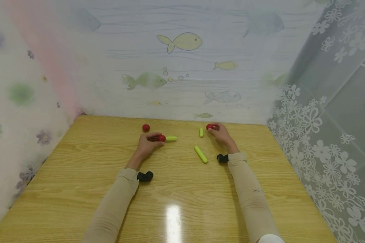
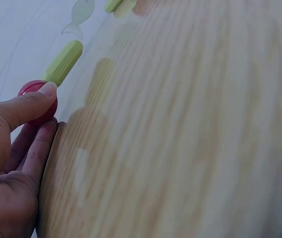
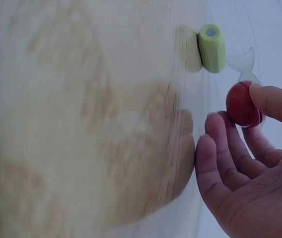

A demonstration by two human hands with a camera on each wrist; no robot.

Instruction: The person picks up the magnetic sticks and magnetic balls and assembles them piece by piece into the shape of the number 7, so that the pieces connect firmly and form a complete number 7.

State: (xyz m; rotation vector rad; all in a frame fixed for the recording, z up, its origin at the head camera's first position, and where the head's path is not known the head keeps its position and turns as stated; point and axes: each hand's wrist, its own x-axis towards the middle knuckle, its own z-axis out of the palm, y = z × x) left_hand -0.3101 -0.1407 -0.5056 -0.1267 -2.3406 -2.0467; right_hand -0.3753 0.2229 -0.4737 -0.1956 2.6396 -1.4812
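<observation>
My left hand (image 1: 146, 145) pinches a red ball (image 1: 161, 138) between thumb and fingers. A light-green ribbed stick (image 1: 171, 138) extends from the ball's far side; in the left wrist view, stick (image 2: 64, 62) and ball (image 2: 37, 101) meet end-on, but whether they are joined I cannot tell. Another red ball (image 1: 209, 127) is pinched by my right hand (image 1: 221, 134). In the right wrist view a seam runs round this ball (image 3: 241, 104), and the fingers not pinching it are loosely curved. Beside that hand lies a short green stick (image 1: 201, 132), a hole showing in its end (image 3: 210, 32).
A third red ball (image 1: 146, 128) rests on the wooden table (image 1: 176, 182) behind my left hand. A longer green stick (image 1: 200, 154) lies slantwise between the two forearms. At the table's far edge rises a wall (image 1: 182, 81) printed with fish.
</observation>
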